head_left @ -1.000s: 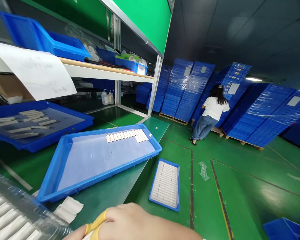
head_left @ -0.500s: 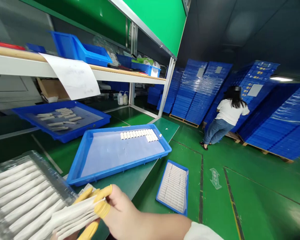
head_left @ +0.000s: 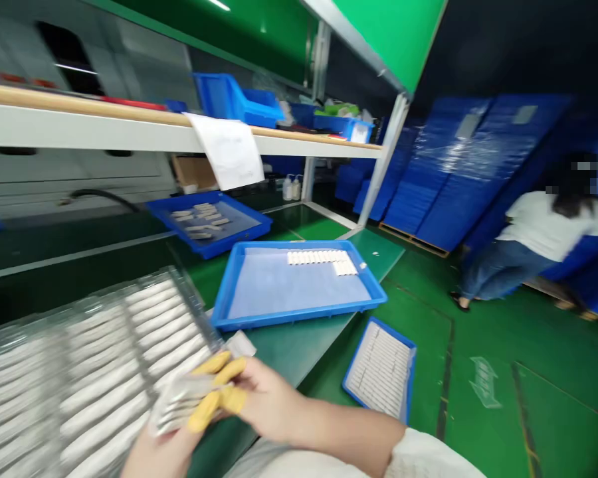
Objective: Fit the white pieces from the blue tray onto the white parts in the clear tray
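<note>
left hand (head_left: 167, 448): low, fingers (head_left: 204, 411) gripping | right hand (head_left: 264, 395): beside it, pinching | right forearm (head_left: 343, 431): slanted

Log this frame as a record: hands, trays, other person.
left hand: grip on white stack
right hand: grip at the same stack's right end
finger covers: yellow, both hands
transparent tray: lower left, columns of white pieces
blue tray: on green table, white pieces along far side
smaller blue tray: right of table, rows of white pieces
co-worker: far right, blurred
</note>
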`<control>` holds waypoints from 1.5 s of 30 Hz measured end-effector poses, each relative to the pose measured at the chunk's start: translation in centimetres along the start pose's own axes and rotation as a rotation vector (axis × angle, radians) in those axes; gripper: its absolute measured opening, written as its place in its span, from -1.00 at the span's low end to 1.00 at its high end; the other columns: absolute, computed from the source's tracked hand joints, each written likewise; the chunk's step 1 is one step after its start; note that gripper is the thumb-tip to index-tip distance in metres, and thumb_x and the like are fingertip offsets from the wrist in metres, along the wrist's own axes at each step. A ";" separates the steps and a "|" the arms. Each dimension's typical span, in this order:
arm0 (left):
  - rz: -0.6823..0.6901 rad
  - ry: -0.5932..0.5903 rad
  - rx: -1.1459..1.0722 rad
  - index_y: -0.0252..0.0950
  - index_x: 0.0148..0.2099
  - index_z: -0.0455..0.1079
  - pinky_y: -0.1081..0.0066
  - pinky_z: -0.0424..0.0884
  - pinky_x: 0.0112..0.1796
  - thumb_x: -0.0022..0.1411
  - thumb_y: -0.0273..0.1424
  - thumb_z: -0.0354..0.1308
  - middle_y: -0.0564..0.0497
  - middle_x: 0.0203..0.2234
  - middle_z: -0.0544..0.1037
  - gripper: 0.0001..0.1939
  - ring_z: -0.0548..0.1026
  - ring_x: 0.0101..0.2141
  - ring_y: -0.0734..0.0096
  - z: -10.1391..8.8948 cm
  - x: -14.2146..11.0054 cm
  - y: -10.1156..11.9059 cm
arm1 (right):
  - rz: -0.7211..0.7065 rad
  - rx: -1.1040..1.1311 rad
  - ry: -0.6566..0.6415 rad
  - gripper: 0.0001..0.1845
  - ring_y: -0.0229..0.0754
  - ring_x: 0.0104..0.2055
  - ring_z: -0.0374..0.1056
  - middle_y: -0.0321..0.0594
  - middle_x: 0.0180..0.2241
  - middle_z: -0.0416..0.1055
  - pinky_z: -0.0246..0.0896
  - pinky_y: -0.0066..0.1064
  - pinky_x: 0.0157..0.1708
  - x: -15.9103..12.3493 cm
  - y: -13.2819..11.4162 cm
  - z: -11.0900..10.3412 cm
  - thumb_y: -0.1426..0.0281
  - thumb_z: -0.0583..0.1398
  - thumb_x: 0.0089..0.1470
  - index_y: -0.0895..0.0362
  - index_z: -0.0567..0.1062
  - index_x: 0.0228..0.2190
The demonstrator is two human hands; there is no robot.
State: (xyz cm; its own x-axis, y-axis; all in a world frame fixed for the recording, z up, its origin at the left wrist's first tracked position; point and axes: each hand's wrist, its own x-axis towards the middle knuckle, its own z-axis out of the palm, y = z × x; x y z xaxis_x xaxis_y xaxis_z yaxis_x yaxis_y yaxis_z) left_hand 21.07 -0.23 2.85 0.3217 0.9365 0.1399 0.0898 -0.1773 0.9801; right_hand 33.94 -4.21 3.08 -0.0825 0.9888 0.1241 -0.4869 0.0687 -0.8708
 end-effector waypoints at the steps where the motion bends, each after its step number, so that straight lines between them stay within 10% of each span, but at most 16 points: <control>1: -0.019 -0.002 -0.013 -0.10 0.02 0.52 0.03 0.51 -0.01 0.07 -0.08 0.25 -0.03 -0.07 0.63 -0.53 0.56 -0.02 -0.07 -0.2 -0.2 0.4 | -0.040 -0.061 0.020 -0.59 -0.13 -0.07 0.44 -0.21 -0.13 0.46 0.31 -0.17 0.05 -0.2 -0.2 -0.1 0.03 0.37 -0.05 0.05 0.46 -0.31; 14: -0.009 -0.328 0.039 -0.29 -0.09 0.53 0.35 0.44 -0.10 0.16 -0.24 0.30 -0.05 -0.18 0.62 -0.69 0.54 -0.19 0.27 -0.8 -0.3 1.0 | -0.166 -0.854 -0.001 -0.81 -0.09 -0.07 0.45 -0.16 -0.14 0.53 0.38 -0.28 -0.04 -1.9 0.9 -5.3 0.28 0.23 0.18 -0.01 0.64 -0.22; 37: 0.064 -0.404 0.146 -0.25 -0.05 0.52 0.42 0.41 -0.17 0.19 -0.28 0.29 -0.03 -0.16 0.63 -0.71 0.56 -0.20 0.31 -1.2 -0.5 0.9 | -0.219 -1.005 -0.026 -0.81 -0.09 -0.17 0.47 -0.16 -0.21 0.52 0.43 -0.31 -0.17 -2.6 1.0 -5.9 0.30 0.19 0.19 0.03 0.61 -0.24; 45: 0.195 -0.298 0.448 -0.28 -0.16 0.48 0.37 0.39 -0.22 0.20 -0.40 0.20 -0.05 -0.30 0.59 -0.85 0.51 -0.27 0.29 -2.6 -2.1 1.4 | -0.201 -0.808 -0.022 -0.61 -0.19 -0.34 0.40 -0.21 -0.31 0.40 0.42 -0.39 -0.37 -2.7 -1.2 -4.3 0.26 0.25 0.17 0.00 0.43 0.03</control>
State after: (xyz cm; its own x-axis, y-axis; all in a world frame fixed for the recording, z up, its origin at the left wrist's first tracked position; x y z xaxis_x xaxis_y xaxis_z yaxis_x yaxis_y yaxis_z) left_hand 18.12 -1.64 4.26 0.6183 0.7593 0.2028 0.3720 -0.5101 0.7756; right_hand 38.49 -6.41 1.79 -0.0818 0.9454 0.3156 0.2792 0.3257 -0.9033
